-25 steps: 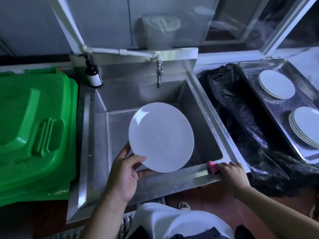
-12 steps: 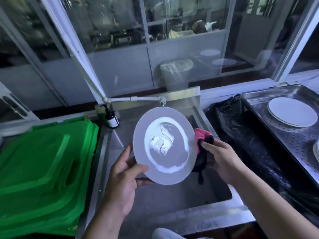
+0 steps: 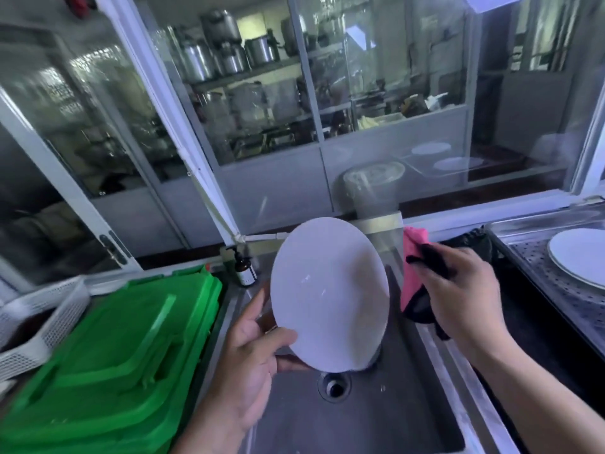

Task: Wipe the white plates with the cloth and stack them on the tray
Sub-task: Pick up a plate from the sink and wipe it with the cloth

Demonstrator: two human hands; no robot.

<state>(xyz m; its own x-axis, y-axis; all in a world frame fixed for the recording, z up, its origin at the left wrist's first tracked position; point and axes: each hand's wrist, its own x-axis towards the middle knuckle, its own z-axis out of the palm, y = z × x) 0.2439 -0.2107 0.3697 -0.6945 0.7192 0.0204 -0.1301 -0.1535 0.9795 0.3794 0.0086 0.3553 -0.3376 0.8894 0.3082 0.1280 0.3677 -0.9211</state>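
My left hand (image 3: 253, 358) grips the lower left rim of a white plate (image 3: 329, 293), which stands tilted almost upright over the steel sink (image 3: 376, 417). My right hand (image 3: 465, 290) holds a pink and black cloth (image 3: 413, 273) just right of the plate's edge; I cannot tell whether the cloth touches the plate. At the far right a perforated steel tray (image 3: 556, 273) carries another white plate (image 3: 579, 257).
A green plastic lid (image 3: 108, 352) lies left of the sink, with a white basket (image 3: 39, 319) beyond it. A dark pump bottle (image 3: 244, 268) stands at the sink's back corner. Black plastic sheeting (image 3: 530, 322) covers the counter between sink and tray. Glass panes close the back.
My right hand picked the cloth off the sink's front edge and brought it up beside the plate. My left hand raised the plate and turned it more upright. The camera tilted upward.
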